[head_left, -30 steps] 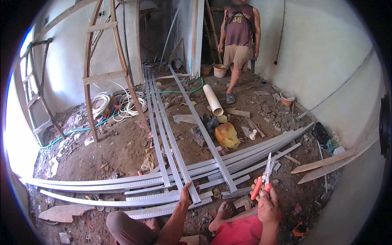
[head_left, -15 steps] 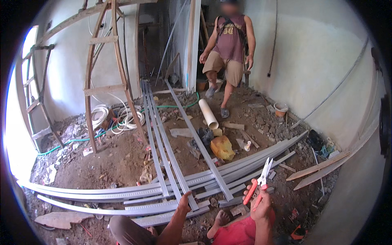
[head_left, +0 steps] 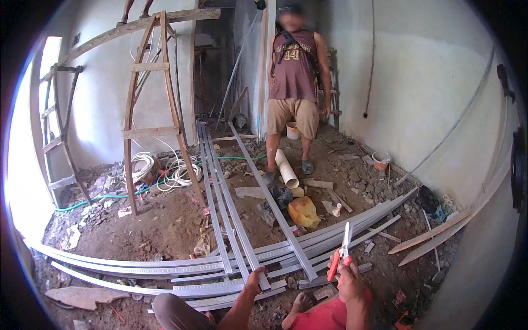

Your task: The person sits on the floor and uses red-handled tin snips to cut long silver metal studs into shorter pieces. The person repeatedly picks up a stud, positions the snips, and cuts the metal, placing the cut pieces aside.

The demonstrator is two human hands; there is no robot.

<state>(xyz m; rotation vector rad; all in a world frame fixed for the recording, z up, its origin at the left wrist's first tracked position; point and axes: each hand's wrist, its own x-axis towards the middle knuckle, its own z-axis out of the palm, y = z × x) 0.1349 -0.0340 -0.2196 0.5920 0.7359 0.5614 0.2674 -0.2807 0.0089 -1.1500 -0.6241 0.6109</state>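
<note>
My right hand is wrapped round the red handles of tin snips. Their silver blades point up and sit almost together. At the lower middle, my left hand grips the near end of a long metal channel, its fingertips at the channel's edge. That channel runs away from me toward the doorway, beside others like it. Crosswise beneath them lies a stack of long metal studs, bent in the picture by the lens.
Another person stands ahead beside a white pipe. A wooden ladder holds a plank at the left, with feet on top. Coiled hose, a yellow container, a bucket and boards lie about.
The snips have turned more upright and their blades have come together. The other person has stepped closer and now stands by the pipe. My left hand stays on the channel.
</note>
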